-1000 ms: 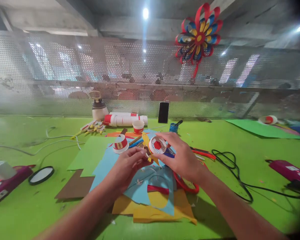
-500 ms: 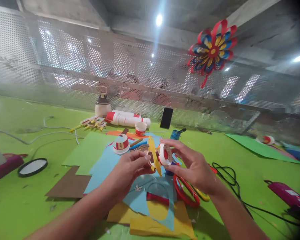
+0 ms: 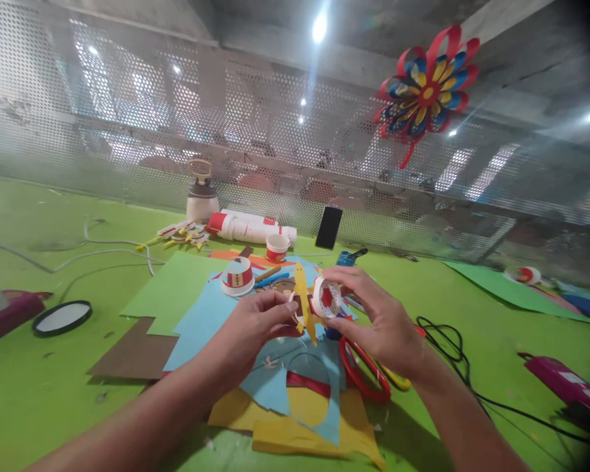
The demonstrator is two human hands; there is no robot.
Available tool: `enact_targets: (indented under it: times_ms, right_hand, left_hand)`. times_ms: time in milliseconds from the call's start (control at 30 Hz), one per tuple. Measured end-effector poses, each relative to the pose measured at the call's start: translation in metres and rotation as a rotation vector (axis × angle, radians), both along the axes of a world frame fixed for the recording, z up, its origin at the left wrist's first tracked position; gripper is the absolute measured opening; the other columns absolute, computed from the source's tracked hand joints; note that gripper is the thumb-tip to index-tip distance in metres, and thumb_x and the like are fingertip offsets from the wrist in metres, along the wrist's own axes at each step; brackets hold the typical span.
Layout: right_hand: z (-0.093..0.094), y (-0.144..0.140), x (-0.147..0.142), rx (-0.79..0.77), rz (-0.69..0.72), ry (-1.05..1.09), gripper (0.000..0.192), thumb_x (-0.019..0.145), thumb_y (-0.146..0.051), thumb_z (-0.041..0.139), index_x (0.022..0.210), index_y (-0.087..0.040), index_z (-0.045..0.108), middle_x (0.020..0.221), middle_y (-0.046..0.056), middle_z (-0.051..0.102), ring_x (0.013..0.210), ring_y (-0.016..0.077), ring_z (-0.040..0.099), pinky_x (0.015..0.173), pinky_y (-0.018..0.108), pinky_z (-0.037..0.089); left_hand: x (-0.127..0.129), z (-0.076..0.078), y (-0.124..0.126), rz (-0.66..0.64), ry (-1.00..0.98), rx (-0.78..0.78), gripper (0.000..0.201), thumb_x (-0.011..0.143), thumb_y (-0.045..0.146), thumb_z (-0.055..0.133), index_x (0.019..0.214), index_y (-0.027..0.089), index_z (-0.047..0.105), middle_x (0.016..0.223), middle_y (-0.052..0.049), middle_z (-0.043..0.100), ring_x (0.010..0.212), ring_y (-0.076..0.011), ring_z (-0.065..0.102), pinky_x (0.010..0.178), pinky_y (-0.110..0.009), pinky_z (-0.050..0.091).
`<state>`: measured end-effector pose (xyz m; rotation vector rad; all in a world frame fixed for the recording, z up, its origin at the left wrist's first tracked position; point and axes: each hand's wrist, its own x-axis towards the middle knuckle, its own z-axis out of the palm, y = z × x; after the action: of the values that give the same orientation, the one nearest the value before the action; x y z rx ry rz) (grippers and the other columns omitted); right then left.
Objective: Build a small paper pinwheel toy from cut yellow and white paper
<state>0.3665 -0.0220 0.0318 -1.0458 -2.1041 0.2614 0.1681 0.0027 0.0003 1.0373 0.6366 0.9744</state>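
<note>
Between my two hands, above the blue paper (image 3: 199, 331), is a paper craft (image 3: 303, 305) with a long yellow, pointed piece and brown and white parts. My left hand (image 3: 255, 321) pinches its left side between thumb and fingers. With thumb and fingertips curved around it, my right hand (image 3: 381, 321) grips a short white paper-cup piece (image 3: 327, 297) with red inside, at the craft's right side. Whether the two are joined I cannot tell. Below my right hand lie red-handled scissors (image 3: 361, 380), partly hidden.
Behind my hands are an upturned paper cup (image 3: 238, 278), an upright paper cup (image 3: 277, 248), stacked cups (image 3: 255, 231), a phone (image 3: 329, 227) and a blue jar (image 3: 345, 259). A magenta glue gun (image 3: 565, 380) with a black cord lies right. A paper flower (image 3: 427, 94) hangs above.
My right hand has turned the white cup piece, so its round end faces me more. My left hand keeps its pinch on the craft. The whole view has shifted slightly.
</note>
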Motion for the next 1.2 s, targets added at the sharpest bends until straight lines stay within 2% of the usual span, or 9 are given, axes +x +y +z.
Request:
enact_targets:
  times_ms: [200, 300, 400, 500, 633, 733, 867, 967, 1200]
  right_hand:
    - [-0.005, 0.003, -0.004, -0.079, -0.115, 0.088, 0.044, 0.075, -0.026, 0.070, 0.115, -0.026, 0.052, 0.112, 0.005, 0.057, 0.095, 0.0202, 0.057, 0.086, 0.039, 0.051]
    - [-0.006, 0.003, -0.004, -0.148, -0.131, 0.192, 0.050, 0.077, -0.032, 0.068, 0.123, -0.028, 0.049, 0.109, 0.005, 0.059, 0.087, 0.0193, 0.059, 0.080, 0.039, 0.052]
    - [-0.007, 0.002, -0.003, -0.233, -0.066, 0.295, 0.049, 0.083, -0.034, 0.060, 0.130, -0.032, 0.046, 0.112, 0.005, 0.058, 0.089, 0.0189, 0.059, 0.081, 0.040, 0.051]
    - [-0.007, 0.003, -0.001, -0.349, 0.026, 0.446, 0.038, 0.086, -0.033, 0.057, 0.124, -0.033, 0.053, 0.107, 0.004, 0.059, 0.078, 0.0155, 0.058, 0.071, 0.036, 0.052]
    - [-0.005, 0.008, 0.002, -0.540, 0.158, 0.746, 0.037, 0.086, -0.034, 0.054, 0.123, -0.029, 0.050, 0.103, 0.006, 0.060, 0.073, 0.0157, 0.060, 0.061, 0.032, 0.051]
    - [-0.005, 0.012, 0.005, -0.629, 0.165, 0.829, 0.041, 0.085, -0.036, 0.053, 0.124, -0.025, 0.046, 0.096, 0.007, 0.061, 0.073, 0.0179, 0.062, 0.061, 0.033, 0.051]
    - [-0.004, 0.012, 0.005, -0.666, 0.170, 0.887, 0.050, 0.075, -0.028, 0.065, 0.123, -0.025, 0.049, 0.093, 0.005, 0.061, 0.077, 0.0180, 0.062, 0.066, 0.033, 0.052]
    - [-0.004, 0.010, 0.003, -0.659, 0.157, 0.884, 0.051, 0.072, -0.023, 0.067, 0.120, -0.026, 0.052, 0.100, 0.005, 0.060, 0.078, 0.0175, 0.062, 0.067, 0.033, 0.053]
    - [-0.007, 0.005, -0.004, -0.492, 0.026, 0.633, 0.054, 0.075, -0.024, 0.066, 0.125, -0.027, 0.048, 0.118, 0.006, 0.056, 0.078, 0.0150, 0.062, 0.068, 0.033, 0.056]
  left_hand:
    - [0.000, -0.004, 0.002, 0.012, 0.033, -0.008, 0.016, 0.073, 0.029, 0.068, 0.072, 0.014, 0.063, 0.075, -0.003, 0.061, 0.072, -0.0139, 0.058, 0.072, -0.029, 0.047]
    - [0.000, -0.005, 0.003, -0.008, 0.030, -0.010, 0.016, 0.073, 0.029, 0.067, 0.074, 0.014, 0.064, 0.076, -0.004, 0.063, 0.072, -0.0143, 0.059, 0.072, -0.028, 0.047]
    - [0.000, -0.007, 0.004, -0.017, 0.032, -0.014, 0.016, 0.074, 0.029, 0.067, 0.072, 0.014, 0.063, 0.078, -0.005, 0.064, 0.073, -0.0142, 0.059, 0.072, -0.028, 0.047]
    - [0.000, -0.008, 0.005, -0.017, 0.040, -0.013, 0.017, 0.074, 0.030, 0.067, 0.071, 0.014, 0.063, 0.079, -0.006, 0.064, 0.073, -0.0141, 0.058, 0.073, -0.028, 0.047]
    - [0.000, -0.009, 0.005, -0.011, 0.047, -0.031, 0.018, 0.072, 0.031, 0.068, 0.073, 0.013, 0.065, 0.083, -0.008, 0.066, 0.074, -0.0148, 0.058, 0.073, -0.028, 0.048]
    - [0.001, -0.008, 0.005, 0.000, 0.057, -0.066, 0.018, 0.071, 0.029, 0.069, 0.073, 0.012, 0.065, 0.084, -0.008, 0.066, 0.072, -0.0149, 0.059, 0.073, -0.029, 0.048]
    - [0.000, -0.008, 0.005, -0.010, 0.054, -0.068, 0.017, 0.072, 0.029, 0.068, 0.073, 0.012, 0.064, 0.085, -0.008, 0.066, 0.073, -0.0147, 0.059, 0.075, -0.031, 0.049]
    - [0.000, -0.009, 0.006, -0.018, 0.049, -0.055, 0.016, 0.073, 0.028, 0.067, 0.072, 0.013, 0.064, 0.080, -0.006, 0.065, 0.072, -0.0137, 0.058, 0.075, -0.030, 0.049]
    - [0.000, -0.009, 0.006, -0.008, 0.029, -0.054, 0.017, 0.071, 0.029, 0.069, 0.068, 0.013, 0.064, 0.075, -0.005, 0.063, 0.070, -0.0138, 0.058, 0.073, -0.030, 0.049]
